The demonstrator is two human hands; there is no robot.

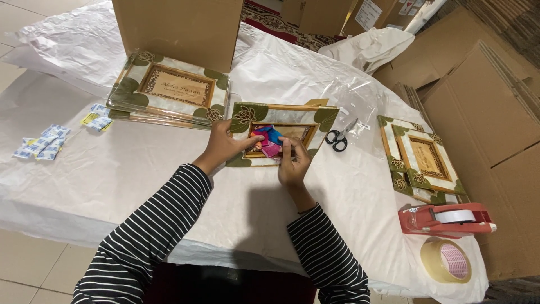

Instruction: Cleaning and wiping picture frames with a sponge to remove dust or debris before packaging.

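White-sheeted surface (112, 174), cardboard boxes (484, 95) stacked around it. Head view: both hands over a decorated picture frame (281, 119) lying mid-surface. Left hand (224, 147) pinches a pink-and-blue paper bundle (268, 141) against the frame's centre; right hand (292, 162) pinches the same bundle from below. Stack of like frames (169, 90) far left, another stack (421, 160) right. Scissors (339, 137) beside the frame. Red tape dispenser (444, 218), tape roll (447, 260) near right edge. Small sachets (45, 143) left.
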